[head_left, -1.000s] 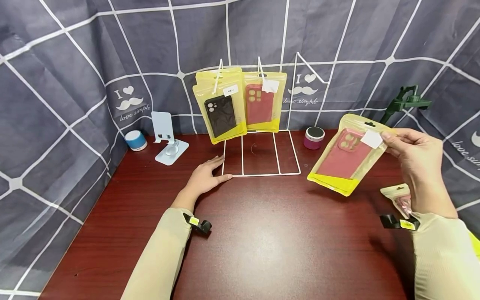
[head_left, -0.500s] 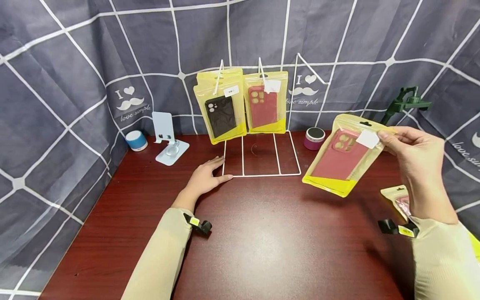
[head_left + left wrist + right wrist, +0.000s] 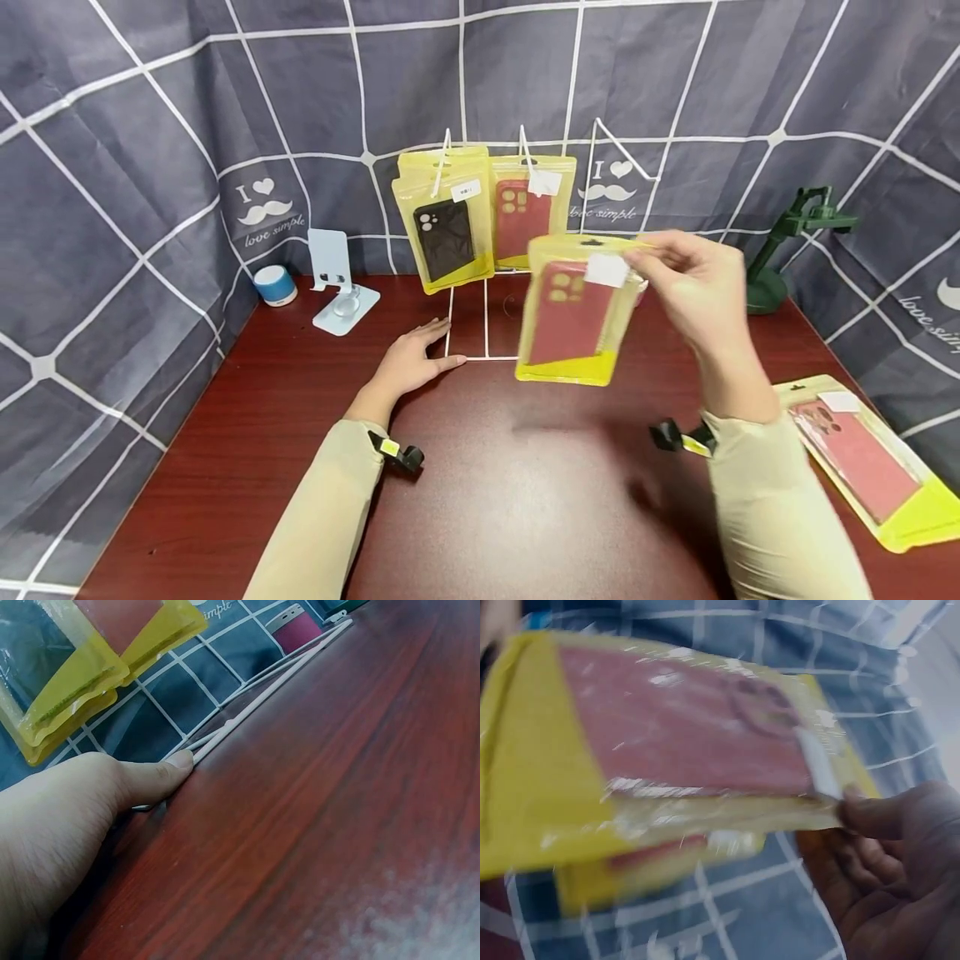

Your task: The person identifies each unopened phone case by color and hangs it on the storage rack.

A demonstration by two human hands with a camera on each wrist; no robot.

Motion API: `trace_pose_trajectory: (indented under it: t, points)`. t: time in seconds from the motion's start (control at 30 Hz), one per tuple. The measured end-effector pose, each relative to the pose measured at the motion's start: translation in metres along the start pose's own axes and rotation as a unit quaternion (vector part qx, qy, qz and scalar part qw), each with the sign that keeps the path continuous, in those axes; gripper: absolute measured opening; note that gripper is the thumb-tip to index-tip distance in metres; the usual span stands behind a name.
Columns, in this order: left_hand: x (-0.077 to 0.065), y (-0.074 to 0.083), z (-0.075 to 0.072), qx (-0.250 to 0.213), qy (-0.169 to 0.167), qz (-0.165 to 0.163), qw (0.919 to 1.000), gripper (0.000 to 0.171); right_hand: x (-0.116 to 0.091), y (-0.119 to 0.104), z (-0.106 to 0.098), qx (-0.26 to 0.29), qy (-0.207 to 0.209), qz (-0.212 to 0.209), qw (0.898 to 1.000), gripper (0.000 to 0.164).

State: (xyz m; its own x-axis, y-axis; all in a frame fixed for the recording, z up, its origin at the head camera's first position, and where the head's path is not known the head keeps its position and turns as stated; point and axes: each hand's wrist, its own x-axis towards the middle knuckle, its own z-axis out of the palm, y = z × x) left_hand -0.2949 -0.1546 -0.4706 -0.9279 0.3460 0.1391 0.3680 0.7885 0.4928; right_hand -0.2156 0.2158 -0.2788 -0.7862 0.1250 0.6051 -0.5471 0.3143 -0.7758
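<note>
My right hand (image 3: 693, 279) pinches the top corner of a yellow-edged clear pouch with a red phone case (image 3: 570, 317) in it, held up over the table. The right wrist view shows the same red phone case (image 3: 682, 727), blurred, with thumb and fingers at its edge. My left hand (image 3: 408, 364) lies at the front left corner of the white wire rack (image 3: 501, 358), its thumb (image 3: 161, 780) against the wire. On the rack's hooks hang pouches with a black phone case (image 3: 444, 237) and a red phone case (image 3: 522, 221). The third hook (image 3: 626, 154), at the right, carries nothing.
Another pouched red phone case (image 3: 855, 458) lies on the table at the right. A blue speaker (image 3: 275, 286) and a light blue phone stand (image 3: 341, 292) stand back left. A dark green stand (image 3: 795, 237) is back right. A purple speaker (image 3: 294, 628) shows behind the rack.
My right hand has carried the pouched red phone case leftward, in front of the rack's right side, uncovering the pouch lying at the right. My left hand has stayed at the rack.
</note>
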Motion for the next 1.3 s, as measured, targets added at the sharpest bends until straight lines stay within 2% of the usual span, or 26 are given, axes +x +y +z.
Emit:
trace_pose_trajectory:
  t: [0.07,0.17,0.3,0.47,0.7,0.87,1.07,1.3]
  points:
    - [-0.002,-0.002,0.0,0.0,-0.001,0.0,1.0,0.085,0.01,-0.008,0.021,0.012,-0.013,-0.003,1.0,0.014]
    - [-0.002,-0.003,0.0,0.0,0.001,0.002,1.0,0.084,0.026,-0.016,0.046,0.044,-0.007,-0.004,0.999,0.008]
    - [-0.001,-0.003,0.0,-0.002,0.005,0.007,1.0,0.085,0.043,-0.019,0.066,0.076,0.012,0.002,0.997,0.003]
    - [0.002,0.0,0.001,0.0,-0.002,0.006,1.0,0.086,0.047,-0.017,0.069,0.075,0.004,0.017,0.997,0.005]
    - [0.002,0.0,-0.003,0.005,0.001,0.009,0.9999,0.083,0.048,-0.014,0.064,0.088,0.019,0.029,0.996,0.002]
    - [0.001,0.0,-0.003,0.005,-0.006,0.004,1.0,0.083,0.049,-0.006,0.066,0.075,0.018,0.037,0.996,0.005]
    - [0.002,0.0,-0.003,0.007,-0.006,0.004,1.0,0.084,0.052,0.004,0.071,0.057,0.028,0.033,0.997,0.005]
    - [0.002,0.0,-0.004,0.005,-0.009,0.001,0.9999,0.084,0.057,0.015,0.082,0.08,0.052,0.039,0.995,0.01]
